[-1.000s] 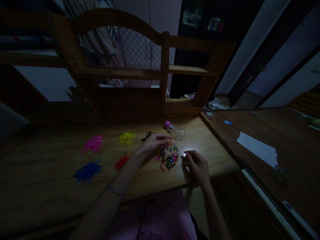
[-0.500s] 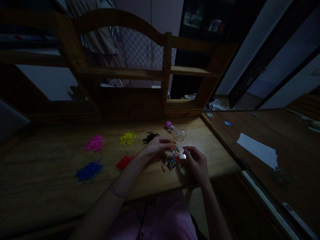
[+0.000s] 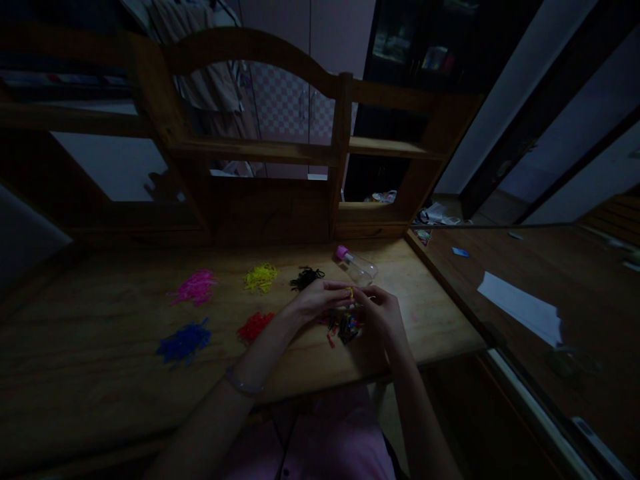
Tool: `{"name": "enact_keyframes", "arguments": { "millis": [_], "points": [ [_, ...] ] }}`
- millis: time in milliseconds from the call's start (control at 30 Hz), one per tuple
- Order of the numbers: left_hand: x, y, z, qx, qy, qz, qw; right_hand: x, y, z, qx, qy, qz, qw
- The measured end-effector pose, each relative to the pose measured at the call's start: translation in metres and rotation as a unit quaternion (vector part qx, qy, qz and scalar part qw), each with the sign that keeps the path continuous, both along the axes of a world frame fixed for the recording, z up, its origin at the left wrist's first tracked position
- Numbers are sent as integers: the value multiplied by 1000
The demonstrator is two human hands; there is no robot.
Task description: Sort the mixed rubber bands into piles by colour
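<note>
My left hand (image 3: pixel 320 299) pinches a small yellow rubber band (image 3: pixel 350 292) by its fingertips. From the other side, my right hand (image 3: pixel 383 310) closes its thumb and fingers on the same band, so the fingertips of both hands nearly meet. Under them on the wooden desk lies a mixed pile of small bands (image 3: pixel 347 328) in several colours, partly covered by the hands. Sorted heaps spread to the left: black bands (image 3: pixel 306 277), yellow bands (image 3: pixel 260 277), red bands (image 3: pixel 255 327), pink bands (image 3: pixel 194 288) and blue bands (image 3: pixel 184 343). My left forearm partly hides the red heap.
Just beyond my hands a clear bottle with a pink cap (image 3: pixel 357 265) lies on its side. A wooden shelf frame (image 3: pixel 270 152) rises along the desk's back edge. On the brown surface to the right are white papers (image 3: pixel 520 307) and a small blue card (image 3: pixel 460 252).
My right hand has moved left and up to meet my left hand at the yellow rubber band. The bright glint beside the mixed pile is no longer seen. The view has shifted slightly.
</note>
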State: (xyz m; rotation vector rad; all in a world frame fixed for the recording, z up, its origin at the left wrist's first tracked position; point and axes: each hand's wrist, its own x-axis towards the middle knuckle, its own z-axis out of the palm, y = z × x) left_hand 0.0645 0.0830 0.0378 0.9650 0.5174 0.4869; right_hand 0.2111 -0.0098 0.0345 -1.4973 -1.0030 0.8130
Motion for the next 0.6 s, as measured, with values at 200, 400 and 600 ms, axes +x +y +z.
{"name": "enact_keyframes", "arguments": {
  "millis": [200,400,600],
  "points": [
    [-1,-1,5,-6,-29,-25,999,0,-4,1,23,-52,-34,998],
    [-1,-1,5,-18,-16,-26,999,1,-9,7,32,-108,-65,991],
    [-1,0,1,-10,-18,-24,1000,-5,-12,16,65,-135,-76,986]
  ]
}}
